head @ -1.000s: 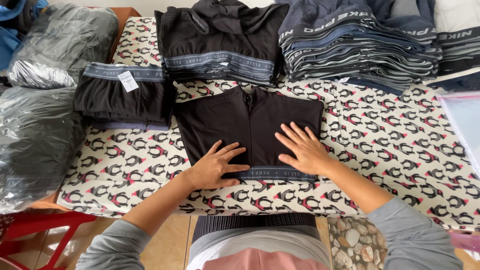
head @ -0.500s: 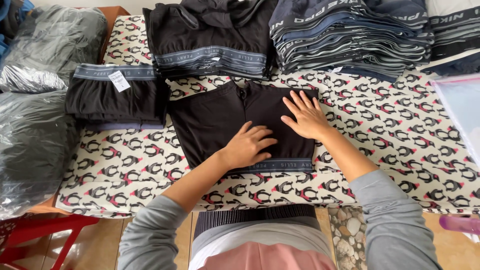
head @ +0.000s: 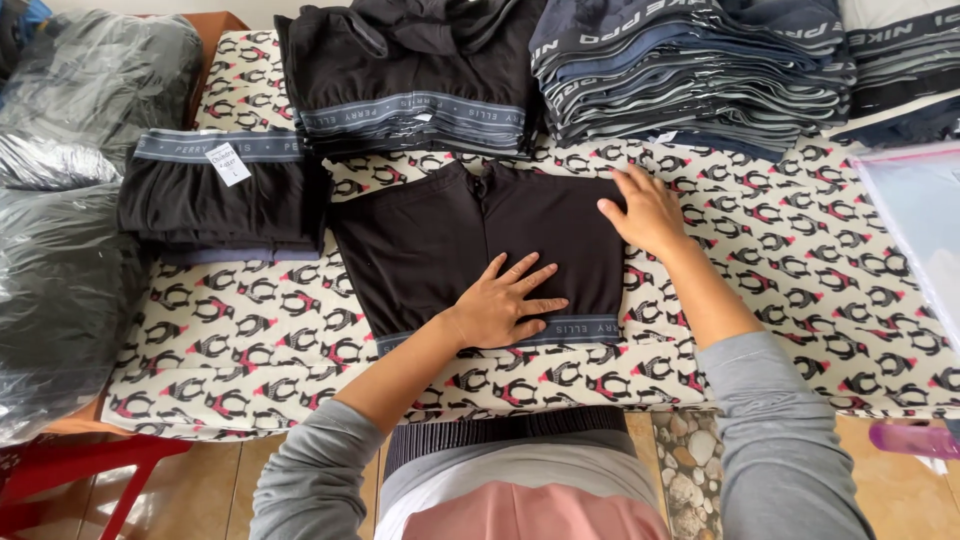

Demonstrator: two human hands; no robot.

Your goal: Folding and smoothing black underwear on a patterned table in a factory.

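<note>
We see a black folded pair of boxer shorts with a grey elastic waistband (head: 440, 250) lying flat in the middle of the surface (head: 800, 260), which is covered by a cloth with a pattern of small penguins. The waistband is turned toward the person, near the front edge.

The left hand (head: 503, 303) lies flat on the lower middle of this garment, fingers spread wide, palm down, just above the waistband – it holds nothing, it only presses on the fabric. The right hand (head: 645, 212) is also flat and open, with the fingers together, on the upper right corner of the same garment, at its right edge. Both forearms come out of grey sleeves (head: 770, 420).

To the left of the garment, just beside it, there is a low pile of black folded shorts with a white paper tag on the top (head: 215, 195). Behind the garment, at the far side, stands a higher pile of black shorts with grey waistbands (head: 410, 75), and to the right of it a tall stack of dark blue and grey folded shorts (head: 700, 70). At the left border we see dark garments packed in clear plastic bags (head: 60, 230) – they are partly over the edge of the surface. At the right border lies a clear plastic sheet (head: 915, 220).
</note>
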